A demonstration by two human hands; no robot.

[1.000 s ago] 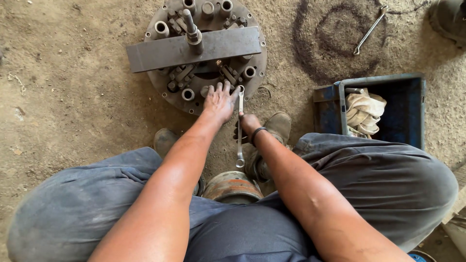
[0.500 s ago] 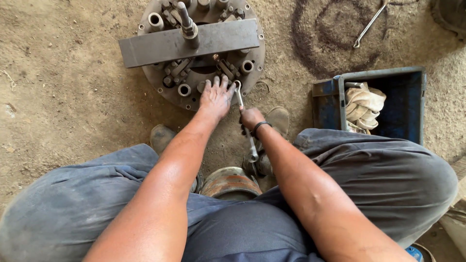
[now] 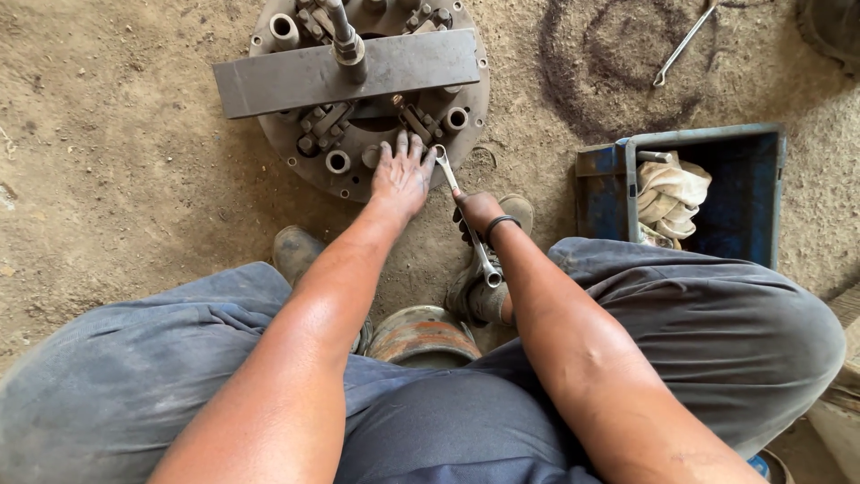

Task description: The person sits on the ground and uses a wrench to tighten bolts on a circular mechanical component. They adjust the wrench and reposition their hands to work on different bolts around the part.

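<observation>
A round metal clutch plate [image 3: 287, 143] lies on the dirt floor, with a flat steel bar [image 3: 269, 81] clamped across it by a centre bolt [image 3: 345, 40]. My left hand [image 3: 400, 175] rests flat on the plate's near rim, fingers spread. My right hand [image 3: 477, 213] grips the middle of a silver wrench [image 3: 452, 184]. The wrench's far end reaches the plate's rim just right of my left fingers. A dark band circles my right wrist.
A blue plastic crate [image 3: 770, 193] holding a crumpled cloth [image 3: 672, 193] stands at the right. Another wrench [image 3: 683, 42] lies on the ground at the upper right. A rusty round stool [image 3: 421, 333] shows between my knees, and my shoes [image 3: 296, 251] rest on the dirt.
The wrench has swung from pointing straight ahead to slanting up-left, its end now closer to the plate. My left hand stays on the plate rim. The view shifted slightly.
</observation>
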